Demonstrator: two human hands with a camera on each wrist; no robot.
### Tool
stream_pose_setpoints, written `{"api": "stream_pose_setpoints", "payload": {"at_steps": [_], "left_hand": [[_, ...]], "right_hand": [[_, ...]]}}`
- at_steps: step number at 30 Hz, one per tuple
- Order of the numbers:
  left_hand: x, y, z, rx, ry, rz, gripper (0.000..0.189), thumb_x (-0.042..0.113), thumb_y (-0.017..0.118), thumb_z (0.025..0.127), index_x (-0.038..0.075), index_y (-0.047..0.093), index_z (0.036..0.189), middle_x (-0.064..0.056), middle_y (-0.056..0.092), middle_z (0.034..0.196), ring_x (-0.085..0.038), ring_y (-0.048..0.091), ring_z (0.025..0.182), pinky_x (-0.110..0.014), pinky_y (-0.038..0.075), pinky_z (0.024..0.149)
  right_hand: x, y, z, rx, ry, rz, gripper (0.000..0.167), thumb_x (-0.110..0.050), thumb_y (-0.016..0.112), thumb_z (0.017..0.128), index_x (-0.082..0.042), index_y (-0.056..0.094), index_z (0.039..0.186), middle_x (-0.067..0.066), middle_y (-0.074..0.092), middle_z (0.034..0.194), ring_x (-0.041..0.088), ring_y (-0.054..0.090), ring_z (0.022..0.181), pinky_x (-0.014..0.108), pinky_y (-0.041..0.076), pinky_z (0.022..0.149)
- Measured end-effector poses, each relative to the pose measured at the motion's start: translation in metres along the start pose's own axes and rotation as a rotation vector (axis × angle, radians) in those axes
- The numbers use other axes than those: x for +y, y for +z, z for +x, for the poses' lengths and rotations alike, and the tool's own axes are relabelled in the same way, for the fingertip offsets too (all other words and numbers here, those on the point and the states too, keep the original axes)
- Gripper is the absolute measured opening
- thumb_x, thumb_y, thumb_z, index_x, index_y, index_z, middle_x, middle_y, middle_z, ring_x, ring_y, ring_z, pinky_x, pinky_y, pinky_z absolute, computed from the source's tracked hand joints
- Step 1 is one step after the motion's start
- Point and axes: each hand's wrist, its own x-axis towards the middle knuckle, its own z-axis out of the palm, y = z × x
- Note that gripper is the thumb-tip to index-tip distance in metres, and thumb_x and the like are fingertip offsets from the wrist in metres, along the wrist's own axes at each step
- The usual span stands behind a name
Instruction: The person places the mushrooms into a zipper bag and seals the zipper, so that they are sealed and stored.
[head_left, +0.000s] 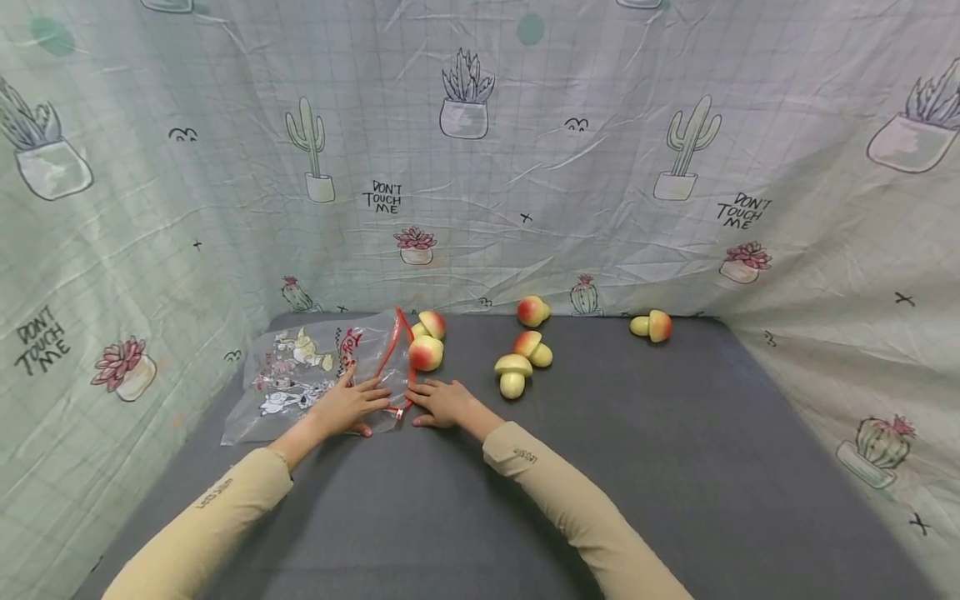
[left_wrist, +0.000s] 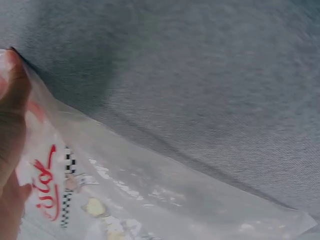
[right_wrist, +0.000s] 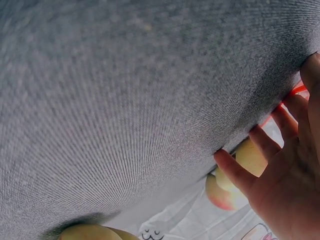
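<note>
A clear plastic zip bag (head_left: 300, 358) with printed cartoon figures and red lettering lies flat on the grey table. Its red zip edge (head_left: 387, 354) faces right. My left hand (head_left: 347, 407) rests on the bag near that edge, fingers spread; in the left wrist view the thumb (left_wrist: 17, 80) lies at the bag's border. Fairly straight fingers of my right hand (head_left: 447, 405) touch the table beside the red edge, palm visible in the right wrist view. Just beyond it, a yellow-and-red toy mushroom (head_left: 426, 353) sits against the bag's mouth, with another mushroom (head_left: 432, 322) behind.
Three more toy mushrooms stand or lie right of centre, including an upright one (head_left: 513, 377), a tilted one (head_left: 533, 347) and one at the back (head_left: 533, 311). Another mushroom (head_left: 651, 326) lies at the back right. A cactus-printed cloth (head_left: 525, 167) surrounds the table (head_left: 675, 467).
</note>
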Motion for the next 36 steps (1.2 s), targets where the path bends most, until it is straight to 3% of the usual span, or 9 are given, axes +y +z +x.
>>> {"api": "stream_pose_setpoints", "payload": {"at_steps": [6, 12, 17, 20, 30, 36], "left_hand": [[-0.005, 0.002, 0.000, 0.107, 0.067, -0.155, 0.053, 0.045, 0.068, 0.064, 0.017, 0.060, 0.108, -0.002, 0.065, 0.108, -0.028, 0.054, 0.112, -0.058, 0.026, 0.098], [-0.003, 0.001, 0.003, 0.128, 0.077, -0.270, 0.037, 0.024, 0.069, 0.069, 0.013, 0.060, 0.103, -0.003, 0.066, 0.095, -0.025, 0.057, 0.100, -0.058, 0.025, 0.099], [0.001, 0.002, 0.007, 0.125, 0.005, -0.280, 0.033, 0.037, 0.061, 0.078, 0.019, 0.062, 0.106, 0.000, 0.062, 0.090, -0.021, 0.052, 0.094, -0.063, 0.024, 0.096], [0.002, 0.004, 0.008, 0.133, -0.013, -0.269, 0.039, 0.048, 0.058, 0.079, 0.022, 0.062, 0.108, -0.001, 0.060, 0.091, -0.021, 0.050, 0.094, -0.066, 0.023, 0.094], [-0.002, 0.003, 0.011, 0.120, 0.031, -0.276, 0.053, 0.048, 0.067, 0.068, 0.017, 0.060, 0.111, -0.002, 0.063, 0.100, -0.022, 0.055, 0.100, -0.064, 0.024, 0.095], [-0.004, 0.004, 0.009, 0.106, 0.040, -0.250, 0.050, 0.046, 0.067, 0.068, 0.022, 0.059, 0.111, 0.000, 0.065, 0.093, -0.021, 0.058, 0.093, -0.066, 0.024, 0.092]], "right_hand": [[0.001, 0.002, 0.001, -0.011, 0.004, 0.012, 0.061, -0.056, 0.033, 0.087, -0.034, 0.016, 0.142, -0.017, 0.014, 0.149, 0.009, 0.018, 0.137, 0.045, 0.030, 0.104], [0.002, 0.002, 0.000, -0.003, -0.001, 0.013, 0.061, -0.057, 0.032, 0.087, -0.035, 0.016, 0.141, -0.017, 0.014, 0.148, 0.008, 0.018, 0.137, 0.045, 0.030, 0.104], [0.002, 0.002, 0.000, -0.004, 0.010, 0.000, 0.061, -0.057, 0.030, 0.087, -0.035, 0.015, 0.141, -0.018, 0.013, 0.148, 0.008, 0.017, 0.137, 0.045, 0.030, 0.104], [0.001, 0.002, 0.000, -0.010, 0.012, -0.003, 0.061, -0.057, 0.030, 0.087, -0.035, 0.015, 0.141, -0.018, 0.013, 0.148, 0.008, 0.017, 0.137, 0.045, 0.030, 0.104], [0.001, 0.002, 0.001, -0.019, 0.011, 0.014, 0.061, -0.057, 0.030, 0.087, -0.035, 0.014, 0.142, -0.018, 0.011, 0.149, 0.008, 0.016, 0.138, 0.045, 0.029, 0.104], [0.001, 0.000, 0.000, -0.018, 0.006, 0.029, 0.061, -0.057, 0.032, 0.087, -0.035, 0.016, 0.141, -0.018, 0.013, 0.148, 0.009, 0.017, 0.137, 0.046, 0.030, 0.104]]}}
